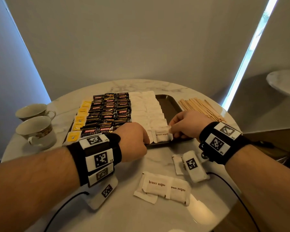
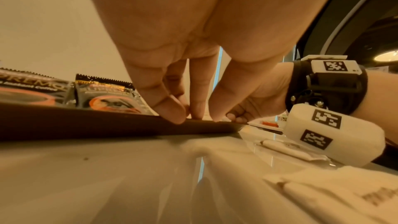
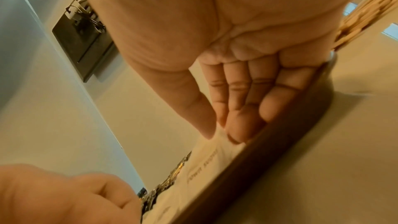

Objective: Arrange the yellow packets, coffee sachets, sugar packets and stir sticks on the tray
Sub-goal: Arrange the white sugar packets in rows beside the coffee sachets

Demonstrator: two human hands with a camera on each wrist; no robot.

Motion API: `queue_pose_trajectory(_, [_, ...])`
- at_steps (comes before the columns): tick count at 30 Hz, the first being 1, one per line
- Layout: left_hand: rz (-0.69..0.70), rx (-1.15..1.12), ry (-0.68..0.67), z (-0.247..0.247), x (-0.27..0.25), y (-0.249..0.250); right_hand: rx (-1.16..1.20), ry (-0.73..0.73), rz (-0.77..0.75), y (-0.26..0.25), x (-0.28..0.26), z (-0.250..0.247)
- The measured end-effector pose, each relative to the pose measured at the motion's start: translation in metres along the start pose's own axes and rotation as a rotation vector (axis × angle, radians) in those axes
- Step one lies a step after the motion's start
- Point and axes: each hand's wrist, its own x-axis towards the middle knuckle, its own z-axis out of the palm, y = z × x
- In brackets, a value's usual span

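A dark brown tray (image 1: 167, 104) holds a column of yellow packets (image 1: 81, 116), rows of black coffee sachets (image 1: 110, 111) and two columns of white sugar packets (image 1: 146, 109). My right hand (image 1: 171, 129) pinches a corner of a brown sugar packet (image 1: 161, 136) lying at the tray's near edge; the right wrist view shows thumb and forefinger (image 3: 219, 130) on that packet (image 3: 206, 159). My left hand (image 1: 146, 141) has its fingertips bunched (image 2: 187, 115) on the tray's near rim (image 2: 86, 122), just left of that packet. Whether it pinches anything is hidden. Stir sticks (image 1: 201, 108) lie on the table right of the tray.
Two teacups (image 1: 35, 111) (image 1: 37, 129) stand at the table's left. Loose brown sugar packets (image 1: 162, 186) lie on the marble near me, one more (image 1: 178, 163) partly under my right wrist. The tray's right strip is bare. A second table (image 1: 285, 81) is at the far right.
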Motion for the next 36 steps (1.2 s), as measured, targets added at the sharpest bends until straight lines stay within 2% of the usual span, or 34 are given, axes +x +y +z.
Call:
queue_pose_trajectory(3, [-0.002, 0.028, -0.035, 0.000, 0.001, 0.004, 0.006, 0.082, -0.084, 0.001, -0.004, 0.001])
queue_pose_trajectory(5, [0.002, 0.062, -0.057, 0.001, 0.002, 0.007, 0.049, 0.085, -0.142, -0.002, -0.007, 0.003])
queue_pose_trajectory(8, [0.011, 0.085, -0.086, 0.002, 0.004, 0.008, 0.106, -0.038, -0.155, -0.011, -0.010, 0.010])
queue_pose_trajectory(11, [0.009, 0.062, -0.088, 0.003, 0.006, 0.006, 0.056, -0.168, -0.118, -0.019, -0.009, 0.015])
queue_pose_trajectory(15, [0.011, 0.060, -0.107, 0.005, 0.009, 0.004, 0.041, -0.208, -0.099, -0.025, -0.008, 0.013])
queue_pose_trajectory(18, [0.016, 0.051, -0.122, 0.004, 0.009, 0.006, -0.067, -0.217, -0.114, -0.028, -0.011, 0.014])
queue_pose_trajectory(19, [0.018, 0.048, -0.114, 0.003, 0.008, 0.006, -0.039, -0.214, -0.112, -0.026, -0.009, 0.015])
queue_pose_trajectory(21, [0.022, 0.038, -0.088, 0.001, 0.007, 0.007, 0.188, -0.168, -0.113, -0.018, -0.001, 0.015])
queue_pose_trajectory(23, [0.035, 0.031, -0.076, -0.001, 0.007, 0.007, 0.464, 0.006, -0.113, -0.010, 0.007, 0.012])
queue_pose_trajectory(25, [0.044, 0.057, -0.092, -0.001, 0.007, 0.008, 0.615, 0.103, -0.082, -0.005, 0.011, 0.010])
queue_pose_trajectory(28, [0.046, 0.115, -0.137, 0.002, 0.008, 0.013, 0.794, 0.053, 0.051, 0.000, 0.015, 0.018])
queue_pose_trajectory(29, [0.050, 0.125, -0.144, 0.003, 0.009, 0.014, 0.832, 0.027, 0.069, 0.002, 0.018, 0.022])
queue_pose_trajectory(33, [0.055, 0.139, -0.143, 0.004, 0.011, 0.014, 0.761, 0.055, -0.042, 0.007, 0.021, 0.038])
queue_pose_trajectory(36, [0.058, 0.145, -0.138, 0.004, 0.012, 0.012, 0.760, 0.038, -0.058, 0.007, 0.019, 0.044])
